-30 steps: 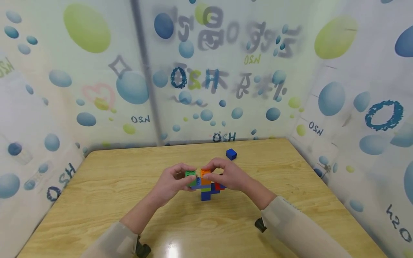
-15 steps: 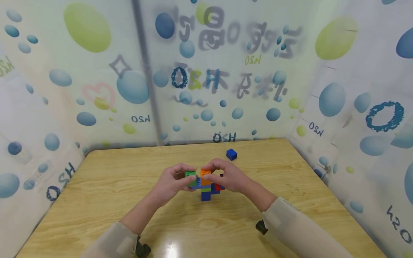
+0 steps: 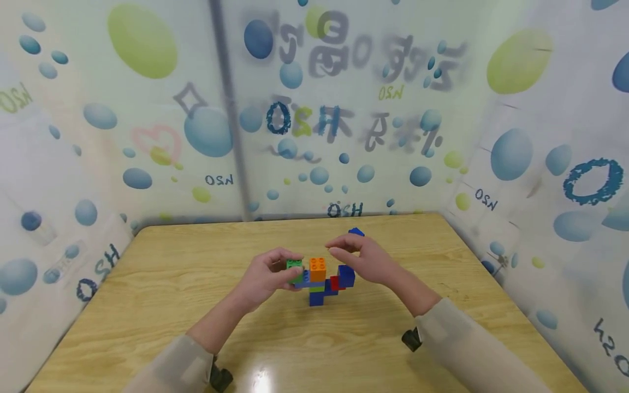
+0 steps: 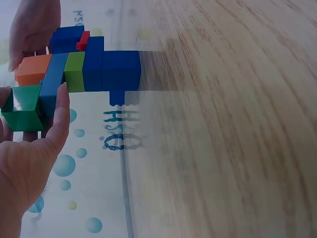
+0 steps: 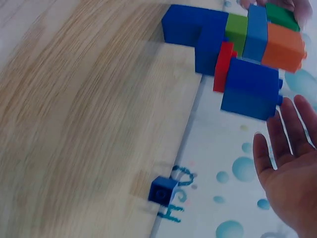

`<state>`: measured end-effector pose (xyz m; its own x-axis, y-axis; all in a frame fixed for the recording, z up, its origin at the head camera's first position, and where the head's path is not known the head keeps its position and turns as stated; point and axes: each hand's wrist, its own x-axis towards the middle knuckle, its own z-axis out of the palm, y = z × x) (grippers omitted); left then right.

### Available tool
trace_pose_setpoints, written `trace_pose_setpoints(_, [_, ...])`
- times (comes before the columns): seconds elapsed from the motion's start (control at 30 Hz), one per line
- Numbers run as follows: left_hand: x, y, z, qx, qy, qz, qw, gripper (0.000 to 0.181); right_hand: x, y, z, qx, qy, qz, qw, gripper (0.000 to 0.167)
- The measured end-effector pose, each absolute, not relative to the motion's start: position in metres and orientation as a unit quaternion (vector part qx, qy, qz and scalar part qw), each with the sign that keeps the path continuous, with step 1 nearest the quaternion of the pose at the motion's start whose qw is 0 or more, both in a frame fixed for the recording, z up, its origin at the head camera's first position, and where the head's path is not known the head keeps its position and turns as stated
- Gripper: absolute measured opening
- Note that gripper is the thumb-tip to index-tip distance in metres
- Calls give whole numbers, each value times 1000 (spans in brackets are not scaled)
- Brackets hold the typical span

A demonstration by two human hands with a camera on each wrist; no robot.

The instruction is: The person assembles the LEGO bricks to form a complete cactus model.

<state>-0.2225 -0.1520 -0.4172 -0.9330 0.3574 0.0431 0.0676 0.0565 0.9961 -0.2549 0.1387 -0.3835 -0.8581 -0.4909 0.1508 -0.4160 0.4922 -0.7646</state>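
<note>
A toy building-block structure stands on the table. Its blue base block (image 3: 316, 299) carries a lime block (image 3: 317, 289) and a long blue block (image 4: 54, 82) lying across. On that long block sit an orange block (image 3: 318, 269) and a green block (image 4: 22, 111). My left hand (image 3: 260, 279) pinches the green block between thumb and fingers. To the right, a red block (image 3: 335, 283) bears a larger blue block (image 5: 251, 88). My right hand (image 3: 369, 260) hovers beside that blue block with fingers extended, holding nothing, apart from the orange block.
A loose blue block (image 5: 162, 191) lies on the wooden table (image 3: 196, 262) behind the structure, partly hidden by my right hand in the head view. A patterned curtain wall (image 3: 314, 164) stands along the table's far edge. Small dark cameras are strapped at both wrists.
My right hand has let go of the orange block and moved right, uncovering the larger blue block. My left hand keeps its pinch on the green block. The head view has shifted slightly.
</note>
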Motion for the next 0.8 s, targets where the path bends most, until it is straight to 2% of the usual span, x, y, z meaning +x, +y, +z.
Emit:
trace_pose_setpoints(0.37, [-222,-153,-418,156,713,676,108,32,-267,187,-404,-216,871,-438,52,34])
trace_pose_setpoints(0.8, [-223,-153,-418,156,714,674,108,32,-283,215,-425,-177,898,-401,45,38])
